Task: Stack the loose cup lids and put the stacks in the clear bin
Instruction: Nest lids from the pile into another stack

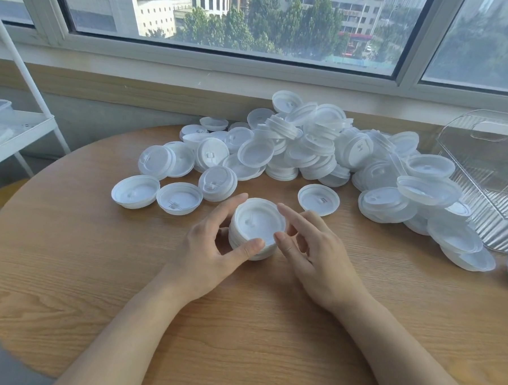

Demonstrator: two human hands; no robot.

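My left hand (211,249) curled in a grip around a short stack of lids (256,227) on the round wooden desk (67,256), my right hand (314,251) loose beside it, fingertips touching its rim, loose lids (308,148) heaped behind, clear bin (489,175) at right.

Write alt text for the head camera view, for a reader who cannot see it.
A left hand grips a short stack of cup lids on a wooden table, the right hand beside it. Loose lids pile behind; a clear bin sits right.
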